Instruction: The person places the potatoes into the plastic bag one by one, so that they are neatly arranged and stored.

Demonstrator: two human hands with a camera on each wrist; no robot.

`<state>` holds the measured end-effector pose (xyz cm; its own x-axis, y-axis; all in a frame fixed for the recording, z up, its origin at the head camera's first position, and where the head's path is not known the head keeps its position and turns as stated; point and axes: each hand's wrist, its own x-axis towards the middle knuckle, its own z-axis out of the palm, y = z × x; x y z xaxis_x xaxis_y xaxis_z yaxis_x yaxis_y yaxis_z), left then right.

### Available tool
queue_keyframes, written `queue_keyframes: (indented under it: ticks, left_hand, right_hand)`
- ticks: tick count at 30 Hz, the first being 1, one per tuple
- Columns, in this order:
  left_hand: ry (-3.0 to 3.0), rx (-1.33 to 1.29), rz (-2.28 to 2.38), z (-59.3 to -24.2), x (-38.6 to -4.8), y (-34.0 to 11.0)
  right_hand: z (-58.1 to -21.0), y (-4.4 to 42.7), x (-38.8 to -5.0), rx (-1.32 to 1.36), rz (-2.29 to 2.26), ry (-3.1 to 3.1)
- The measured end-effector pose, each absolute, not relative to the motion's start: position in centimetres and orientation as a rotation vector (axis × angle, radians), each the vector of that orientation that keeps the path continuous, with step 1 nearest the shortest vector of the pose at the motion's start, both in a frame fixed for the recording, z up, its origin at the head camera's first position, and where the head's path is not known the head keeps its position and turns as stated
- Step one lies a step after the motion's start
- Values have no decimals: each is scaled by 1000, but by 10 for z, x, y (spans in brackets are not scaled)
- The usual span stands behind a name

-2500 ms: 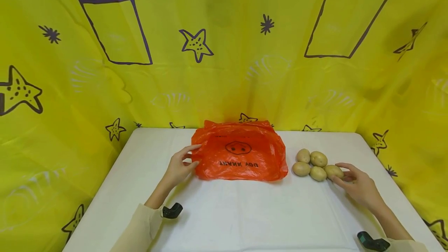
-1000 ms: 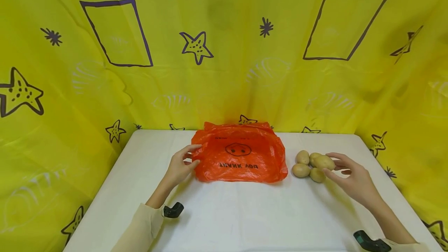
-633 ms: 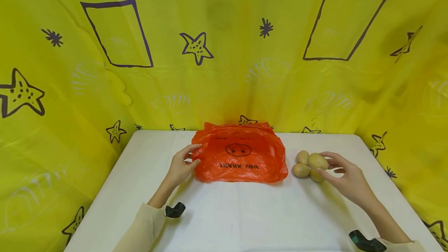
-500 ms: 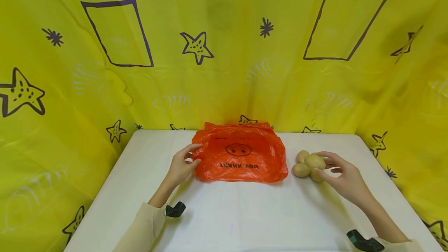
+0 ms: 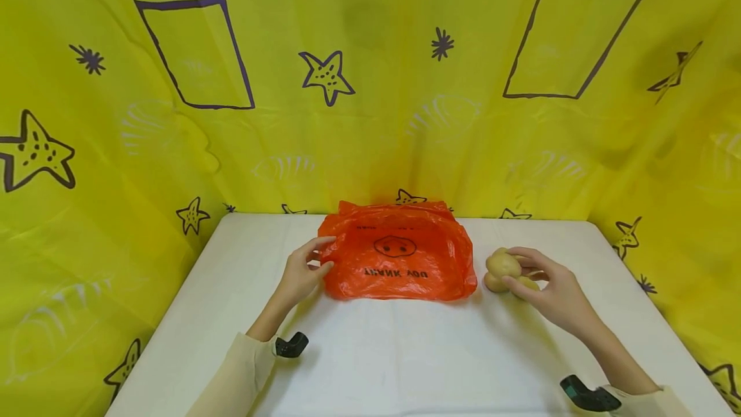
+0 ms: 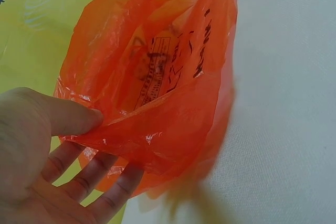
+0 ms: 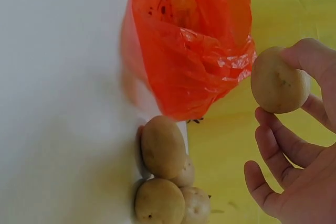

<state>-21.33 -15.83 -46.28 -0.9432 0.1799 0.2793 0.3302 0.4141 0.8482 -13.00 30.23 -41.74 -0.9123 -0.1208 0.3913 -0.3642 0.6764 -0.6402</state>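
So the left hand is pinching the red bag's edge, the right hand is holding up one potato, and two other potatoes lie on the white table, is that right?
Not quite: four other potatoes, not two, lie on the white table, as the right wrist view shows. The rest is right: the left hand pinches the red bag and the right hand holds up one potato.

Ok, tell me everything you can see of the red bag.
The red bag looks like thin, crinkled, shiny plastic, partly see-through, with black lettering and a snout-like drawing. It sits on the white table, near the yellow curtain, its mouth open. The left hand pinches its rim between thumb and fingers.
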Motion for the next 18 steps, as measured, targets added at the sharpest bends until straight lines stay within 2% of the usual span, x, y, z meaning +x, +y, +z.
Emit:
queue_keyframes:
  ticks: [18]
  left_hand:
    - [-2530,-416,-1558,-464,-215,-158]
  right_hand:
    - [-412,276,-137,416,1180,-2625]
